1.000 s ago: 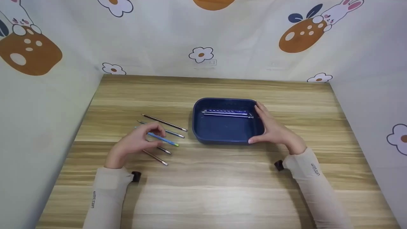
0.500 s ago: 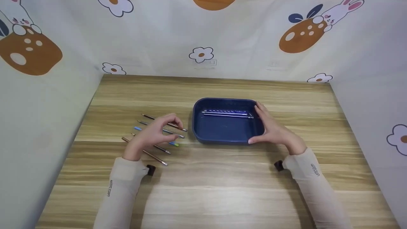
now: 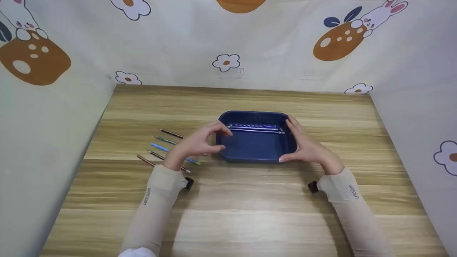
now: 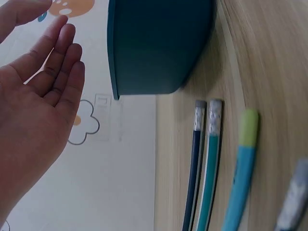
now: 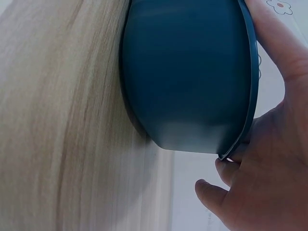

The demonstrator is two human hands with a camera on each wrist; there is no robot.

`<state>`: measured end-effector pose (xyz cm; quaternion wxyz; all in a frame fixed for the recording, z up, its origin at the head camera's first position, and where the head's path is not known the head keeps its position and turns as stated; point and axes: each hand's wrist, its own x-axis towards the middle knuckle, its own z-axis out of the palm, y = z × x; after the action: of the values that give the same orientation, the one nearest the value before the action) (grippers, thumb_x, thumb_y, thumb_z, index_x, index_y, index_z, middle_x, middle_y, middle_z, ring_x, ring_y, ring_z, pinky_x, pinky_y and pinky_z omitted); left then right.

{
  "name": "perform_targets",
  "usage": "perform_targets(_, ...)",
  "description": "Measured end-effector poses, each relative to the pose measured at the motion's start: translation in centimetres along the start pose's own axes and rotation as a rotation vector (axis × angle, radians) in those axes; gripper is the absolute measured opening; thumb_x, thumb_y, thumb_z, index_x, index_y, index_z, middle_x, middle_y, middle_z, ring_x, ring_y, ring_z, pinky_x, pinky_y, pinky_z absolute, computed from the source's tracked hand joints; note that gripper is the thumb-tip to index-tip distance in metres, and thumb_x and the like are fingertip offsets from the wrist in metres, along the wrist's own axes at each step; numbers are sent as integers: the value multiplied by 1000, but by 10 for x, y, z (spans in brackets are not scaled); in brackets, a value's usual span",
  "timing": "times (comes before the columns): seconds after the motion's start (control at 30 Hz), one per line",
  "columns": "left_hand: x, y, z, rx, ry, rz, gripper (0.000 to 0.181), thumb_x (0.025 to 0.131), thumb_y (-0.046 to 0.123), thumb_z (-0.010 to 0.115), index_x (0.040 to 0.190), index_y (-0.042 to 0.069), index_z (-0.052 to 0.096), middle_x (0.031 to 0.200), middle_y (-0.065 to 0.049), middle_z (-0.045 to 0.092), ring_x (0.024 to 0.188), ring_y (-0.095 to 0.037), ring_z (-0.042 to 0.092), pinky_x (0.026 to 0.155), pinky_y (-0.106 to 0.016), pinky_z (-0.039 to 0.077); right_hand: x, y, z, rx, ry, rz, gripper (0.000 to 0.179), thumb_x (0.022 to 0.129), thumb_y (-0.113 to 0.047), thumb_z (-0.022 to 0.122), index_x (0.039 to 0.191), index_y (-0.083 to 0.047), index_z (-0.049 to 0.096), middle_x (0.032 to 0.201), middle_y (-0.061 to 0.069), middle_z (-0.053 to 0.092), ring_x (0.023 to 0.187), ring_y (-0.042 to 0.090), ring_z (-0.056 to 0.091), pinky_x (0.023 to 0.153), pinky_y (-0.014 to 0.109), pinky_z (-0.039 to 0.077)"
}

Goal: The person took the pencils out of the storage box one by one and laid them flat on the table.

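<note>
A dark blue plastic box (image 3: 253, 146) with rounded corners stands on the table; purple and dark pencils (image 3: 255, 129) lie inside along its far side. My right hand (image 3: 309, 148) grips the box's right end, thumb at the near corner and fingers at the far one. In the right wrist view, fingers (image 5: 228, 168) bend at the rim. My left hand (image 3: 201, 141) is over the left end, thumb and fingers apart with nothing between them. The left wrist view shows this hand (image 4: 43, 91) apart from the box wall (image 4: 154, 53).
Left of the box several pencils lie side by side in a slanted row, a light blue one (image 3: 159, 147) with a green end among them. Under the left forearm the nearer pencils are partly hidden. A patterned cloth (image 3: 178, 46) stands behind the wooden table (image 3: 250, 207).
My left hand has moved right and away from me, from over the pencils to the box's left end. The right hand and the box have stayed in place.
</note>
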<state>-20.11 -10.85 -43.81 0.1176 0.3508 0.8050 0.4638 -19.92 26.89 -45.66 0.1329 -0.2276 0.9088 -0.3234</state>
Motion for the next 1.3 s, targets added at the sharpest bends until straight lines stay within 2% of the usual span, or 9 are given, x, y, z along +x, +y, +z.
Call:
perform_targets(0.13,11,0,4,20,-9,-31,36,87,10,71,122,4,64,126,-12,62,121,-27,54,111,-47,40,0,0,0,-1,-4,3,130,67,-41,90,158,2,7,168,17,-7,155,37,-5,124,59,9)
perform_targets(0.33,27,2,7,42,-43,-37,37,88,15,70,123,5,64,127,-12,61,123,-27,53,113,-45,40,0,0,-1,-18,13,0,131,66,-42,91,158,2,9,168,19,-4,155,38,-3,123,60,9)
perform_targets(0.6,47,2,13,57,-93,-75,42,87,15,69,127,2,62,128,-12,60,125,-27,52,114,-45,40,-1,1,-2,-14,12,-2,131,66,-42,91,158,2,8,168,18,-5,155,39,-3,123,60,10)
perform_targets(0.73,56,1,16,101,-120,-86,42,87,16,69,127,4,63,128,-11,62,125,-26,54,113,-42,41,-1,1,-2,-16,7,-3,132,66,-42,91,158,3,7,168,18,-6,155,39,-3,123,60,9)
perform_targets(0.97,69,0,20,177,-133,-66,41,85,15,70,125,5,66,125,-11,64,122,-26,56,111,-40,42,-1,0,-2,11,7,-1,132,66,-39,92,158,2,7,168,17,-6,155,36,-5,124,59,8)
perform_targets(1.17,81,-2,25,289,-149,-101,42,86,17,71,126,6,66,126,-10,64,123,-26,56,110,-40,42,0,0,0,11,8,-5,130,66,-39,91,158,1,8,168,17,-5,155,36,-5,124,59,9)
perform_targets(1.3,88,-3,28,332,-153,-143,40,87,17,71,125,6,66,126,-11,64,120,-26,58,107,-39,45,0,0,0,9,8,4,131,66,-41,91,158,0,8,168,16,-5,155,36,-5,124,58,9)
